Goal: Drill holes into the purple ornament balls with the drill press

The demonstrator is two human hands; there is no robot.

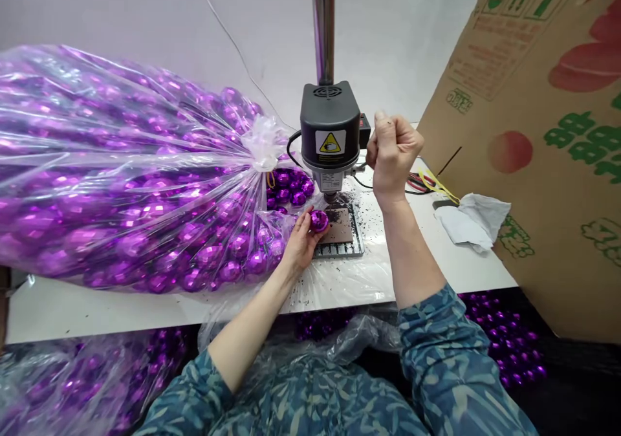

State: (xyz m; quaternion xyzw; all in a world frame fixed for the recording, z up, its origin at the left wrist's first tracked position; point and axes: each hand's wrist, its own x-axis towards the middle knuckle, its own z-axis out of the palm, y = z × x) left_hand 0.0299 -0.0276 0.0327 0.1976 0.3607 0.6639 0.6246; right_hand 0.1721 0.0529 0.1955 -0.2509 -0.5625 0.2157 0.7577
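Between the fingers of my left hand (303, 239) is a shiny purple faceted ball (319, 220). It is beside the lower end of a black bench drill press (330, 125), just above the metal base plate (362, 242). A brown board (342, 227) lies on that plate, with dark shavings around it. My right hand (392, 154) is raised at the machine's right side, its fingers curled closed; a lever appears to lead into the fist, but the grip is mostly hidden. More purple balls (291, 187) lie behind my left hand.
A large tied clear bag (145, 184) full of purple balls takes up the table's left side. A big cardboard box (533, 132) leans at the right, near crumpled white paper (473, 221) and yellow strips (436, 185). More purple balls (504, 339) sit below the table edge.
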